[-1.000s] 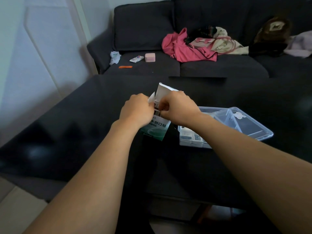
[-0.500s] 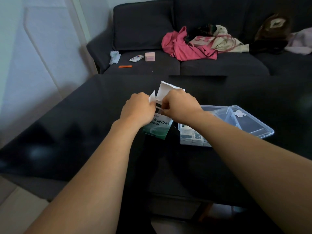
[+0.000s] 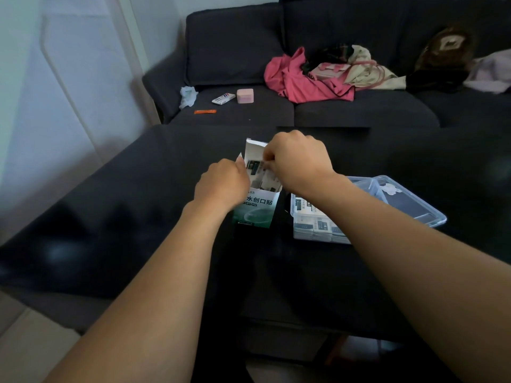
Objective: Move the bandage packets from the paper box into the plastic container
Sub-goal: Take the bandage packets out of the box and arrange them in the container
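Observation:
A green and white paper box (image 3: 255,212) stands upright on the black table, its top flap open. My left hand (image 3: 222,183) grips the box on its left side. My right hand (image 3: 297,158) is above the box's mouth, fingers pinched on bandage packets (image 3: 258,172) that stick halfway out of the box. To the right lies a clear plastic container (image 3: 318,233) with several packets in it, its open lid (image 3: 409,200) lying flat behind it. My right forearm crosses over part of the container.
The black table (image 3: 110,217) reaches to a dark grey sofa (image 3: 235,51) behind. On the sofa lie pink and beige clothes (image 3: 309,78), a small pink box (image 3: 245,95), a white packet, an orange strip and a tissue. A pale wall is at the left.
My right hand has risen from the box's mouth, drawing packets up out of it. The left hand has kept its hold on the box.

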The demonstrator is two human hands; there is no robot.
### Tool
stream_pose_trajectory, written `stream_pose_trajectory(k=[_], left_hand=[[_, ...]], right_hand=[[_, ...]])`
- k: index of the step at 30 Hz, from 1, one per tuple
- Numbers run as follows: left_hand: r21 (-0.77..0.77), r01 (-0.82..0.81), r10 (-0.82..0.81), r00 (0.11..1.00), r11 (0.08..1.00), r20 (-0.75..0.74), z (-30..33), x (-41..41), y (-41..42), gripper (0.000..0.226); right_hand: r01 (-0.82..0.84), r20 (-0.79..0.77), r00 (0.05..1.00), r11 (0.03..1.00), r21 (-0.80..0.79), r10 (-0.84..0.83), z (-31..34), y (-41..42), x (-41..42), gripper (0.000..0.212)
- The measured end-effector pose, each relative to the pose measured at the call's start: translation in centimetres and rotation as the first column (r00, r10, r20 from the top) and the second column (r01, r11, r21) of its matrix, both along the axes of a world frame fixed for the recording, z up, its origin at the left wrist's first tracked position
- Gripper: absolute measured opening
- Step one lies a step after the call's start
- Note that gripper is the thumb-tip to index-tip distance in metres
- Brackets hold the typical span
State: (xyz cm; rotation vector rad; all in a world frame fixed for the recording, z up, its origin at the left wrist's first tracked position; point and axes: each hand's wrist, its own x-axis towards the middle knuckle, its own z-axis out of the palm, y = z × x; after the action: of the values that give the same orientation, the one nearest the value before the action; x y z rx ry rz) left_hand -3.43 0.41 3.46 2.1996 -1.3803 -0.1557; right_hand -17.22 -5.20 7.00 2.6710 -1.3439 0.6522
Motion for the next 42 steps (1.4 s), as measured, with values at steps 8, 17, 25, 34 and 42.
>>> stream_pose_trajectory(k=[8, 17, 25, 34, 42], left_hand=[[0.071, 0.012, -0.012, 1.0, 0.997, 0.002, -0.5, 1.0, 0.0, 0.063], [-0.528, 0.005, -0.042, 0.997, 0.849, -0.058, 1.3, -0.6, 0.5, 0.04], [-0.465, 0.299, -0.453, 0.851, 0.833, -0.264, 2.2, -3.2, 1.3, 0.017], [-0.359, -0.025, -0.312, 0.439, 0.933, -0.842, 2.4, -5.9, 0.9, 0.026], [-0.485, -0.091, -0.381, 0.5, 0.87, -0.778, 1.5, -9.8, -0.1, 0.057]], right_hand=[[-0.096, 0.288, 0.956, 0.985, 0.144, 0.051, 2.9, -1.8, -3.0, 0.01], [-0.391, 0.599, 0.8, 0.744, 0.541, -0.015, 3.0, -2.5, -6.6, 0.013], [-0.51, 0.575, 0.81, 0.624, 0.592, 0.117, 3.8, -1.6, -6.6, 0.016], [-0.506, 0.786, 0.469, 0.607, 0.613, -0.402, 3.4, -2.1, -7.7, 0.008], [-0.503, 0.686, 0.022, 0.585, 0.636, -0.727, 0.6, 2.5, -4.2, 0.007]])
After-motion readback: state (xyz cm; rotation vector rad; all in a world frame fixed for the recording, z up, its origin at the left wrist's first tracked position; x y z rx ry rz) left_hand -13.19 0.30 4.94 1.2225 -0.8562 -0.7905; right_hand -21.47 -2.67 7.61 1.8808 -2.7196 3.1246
